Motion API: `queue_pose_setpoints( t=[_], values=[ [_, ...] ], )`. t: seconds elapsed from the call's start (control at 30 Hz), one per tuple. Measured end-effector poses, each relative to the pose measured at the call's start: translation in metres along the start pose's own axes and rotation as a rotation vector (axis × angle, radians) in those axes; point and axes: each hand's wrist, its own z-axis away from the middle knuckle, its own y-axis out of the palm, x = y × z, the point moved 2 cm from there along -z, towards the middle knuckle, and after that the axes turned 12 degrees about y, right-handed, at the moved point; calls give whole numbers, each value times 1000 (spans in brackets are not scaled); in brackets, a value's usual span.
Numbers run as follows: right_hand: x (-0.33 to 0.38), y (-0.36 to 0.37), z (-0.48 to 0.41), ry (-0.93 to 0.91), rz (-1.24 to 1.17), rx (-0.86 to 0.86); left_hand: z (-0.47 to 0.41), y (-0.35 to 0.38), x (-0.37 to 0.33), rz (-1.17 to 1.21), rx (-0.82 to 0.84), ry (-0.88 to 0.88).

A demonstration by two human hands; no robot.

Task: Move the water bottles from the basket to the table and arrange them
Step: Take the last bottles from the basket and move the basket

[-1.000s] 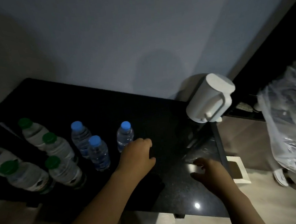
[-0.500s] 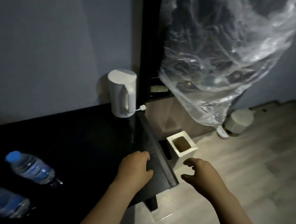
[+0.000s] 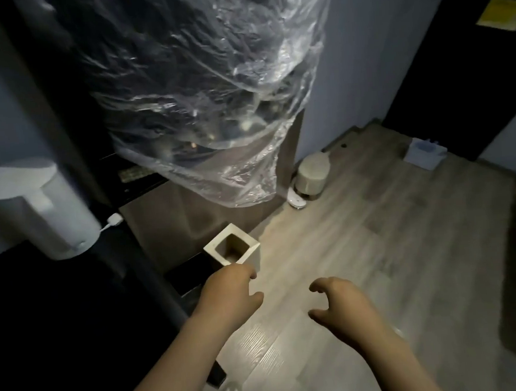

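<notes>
No water bottle and no basket show in the head view. Only the right end of the black table [image 3: 53, 304] remains at the left. My left hand [image 3: 227, 295] hovers just past the table's right edge, above the wooden floor, fingers loosely curled and holding nothing. My right hand [image 3: 340, 305] hangs a little to its right over the floor, fingers bent like a claw, also holding nothing.
A white kettle [image 3: 35, 211] stands on the table's back right corner. A small white square bin [image 3: 233, 249] sits on the floor beside the table. A big clear plastic sheet [image 3: 207, 101] hangs over dark things behind. A round white bin [image 3: 310, 176] stands by the wall.
The view has swung right, off the table; the bottles have left the frame. Both hands moved from the tabletop to over the floor beyond the table's right edge.
</notes>
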Motion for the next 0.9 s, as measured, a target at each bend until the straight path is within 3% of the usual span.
queue_pose_setpoints(
  t=[0.5,0.9],
  values=[
    [-78,-79,-79,408,-145,-121,-204,11,-71,-60,160,403],
    [-156,-118,-154,582,-273,-140,-322,54,-136,-60,298,543]
  ],
)
